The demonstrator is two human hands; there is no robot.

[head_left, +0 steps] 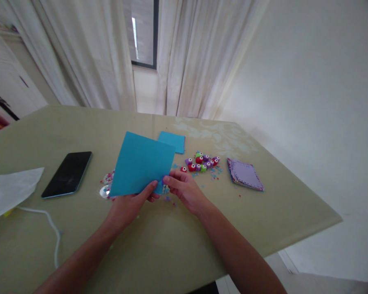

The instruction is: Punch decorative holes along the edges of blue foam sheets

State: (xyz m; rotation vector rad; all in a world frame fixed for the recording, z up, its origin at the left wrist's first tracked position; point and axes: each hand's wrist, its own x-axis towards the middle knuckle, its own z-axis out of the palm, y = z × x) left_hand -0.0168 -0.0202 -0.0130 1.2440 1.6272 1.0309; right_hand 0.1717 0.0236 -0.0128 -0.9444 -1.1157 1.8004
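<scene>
Two bare hands hold a square sheet of turquoise paper (142,163) up over a pale green table (159,261), its face tilted toward the viewer. The left hand (127,207) grips the sheet by its lower edge, right of the middle: the thumb lies flat on the front near the lower right corner, and the other fingers are mostly hidden behind, the paper clamped between. The right hand (186,190) is at that same corner, thumb and fingers drawn together on a small purple object (164,179) right against the sheet's edge; how the fingertips meet behind it cannot be made out. Just below it, a short row of small pale marks runs along the edge.

Beyond the right hand lies a cluster of little red, purple and green pieces with white eyes (203,162), among scattered confetti (215,173). Partly behind the sheet is a stack of smaller turquoise papers (178,143). Farther right sits a stack of lilac paper with patterned edges (247,174). To the left are a black-screened tablet or phone (67,174) and a white cord (50,220).
</scene>
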